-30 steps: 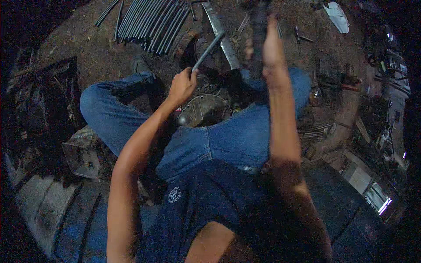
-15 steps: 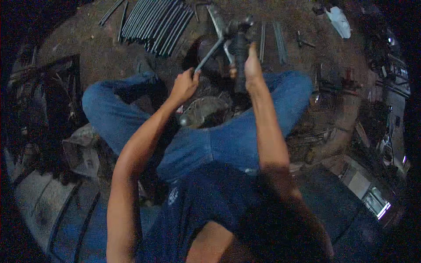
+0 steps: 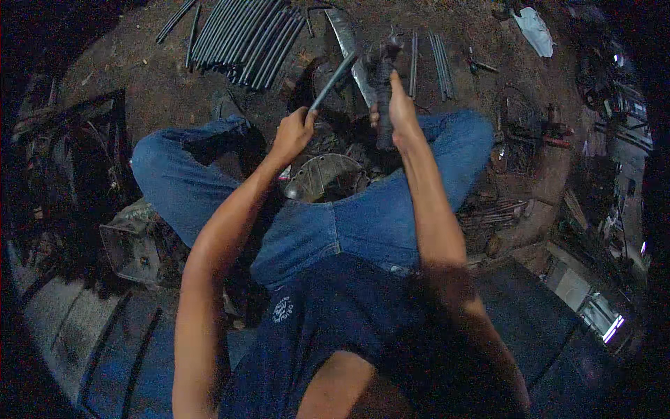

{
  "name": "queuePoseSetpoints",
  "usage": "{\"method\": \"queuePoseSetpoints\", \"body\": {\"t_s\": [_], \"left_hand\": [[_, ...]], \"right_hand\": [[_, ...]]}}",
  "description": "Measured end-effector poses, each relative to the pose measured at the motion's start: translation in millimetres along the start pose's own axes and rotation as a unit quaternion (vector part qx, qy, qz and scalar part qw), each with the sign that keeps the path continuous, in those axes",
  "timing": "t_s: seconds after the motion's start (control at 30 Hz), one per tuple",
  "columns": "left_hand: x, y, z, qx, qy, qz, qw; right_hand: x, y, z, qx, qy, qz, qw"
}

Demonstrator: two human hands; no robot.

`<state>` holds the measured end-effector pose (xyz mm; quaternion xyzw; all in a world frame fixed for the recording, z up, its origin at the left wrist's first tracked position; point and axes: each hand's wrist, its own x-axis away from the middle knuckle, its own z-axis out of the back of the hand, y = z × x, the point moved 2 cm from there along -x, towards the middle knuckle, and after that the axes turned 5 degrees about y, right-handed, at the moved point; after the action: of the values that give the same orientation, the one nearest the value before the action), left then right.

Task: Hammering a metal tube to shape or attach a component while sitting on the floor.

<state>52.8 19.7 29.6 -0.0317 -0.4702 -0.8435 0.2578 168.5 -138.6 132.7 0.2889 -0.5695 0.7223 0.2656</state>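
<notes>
My left hand (image 3: 293, 136) is closed around the near end of a grey metal rod (image 3: 332, 84), which slants away to the upper right. In my right hand (image 3: 403, 112) is a dark tool (image 3: 383, 91) with a thick, long body and a wider head at its far end; its exact kind is too dark to make out. The rod's far end lies close to the left of the tool's head. Whether they touch cannot be seen. Under my hands, between my legs, is a curved metal piece (image 3: 322, 174) with small holes along its rim.
Many similar metal rods (image 3: 248, 38) lie side by side at the far left. A long silvery strip (image 3: 343, 35) lies beyond my hands, with more thin rods (image 3: 441, 66) to its right. Farther right is a white sheet-like piece (image 3: 534, 31). A worn box-like block (image 3: 136, 244) stands at left.
The rod's far end has shifted slightly away from me, and the tool's head has turned a little. Both hands keep their holds and nearly the same places.
</notes>
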Motion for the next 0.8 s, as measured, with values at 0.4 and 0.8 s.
{"method": "queuePoseSetpoints", "body": {"t_s": [0.4, 0.8], "left_hand": [[0, 8, -2, -0.007, 0.029, -0.005, 1.000], [3, 13, -5, 0.009, 0.006, 0.003, 1.000]], "right_hand": [[43, -129, 40, -0.165, -0.035, 0.430, 0.887], [-24, 4, 42, -0.016, -0.070, 0.120, 0.990]]}}
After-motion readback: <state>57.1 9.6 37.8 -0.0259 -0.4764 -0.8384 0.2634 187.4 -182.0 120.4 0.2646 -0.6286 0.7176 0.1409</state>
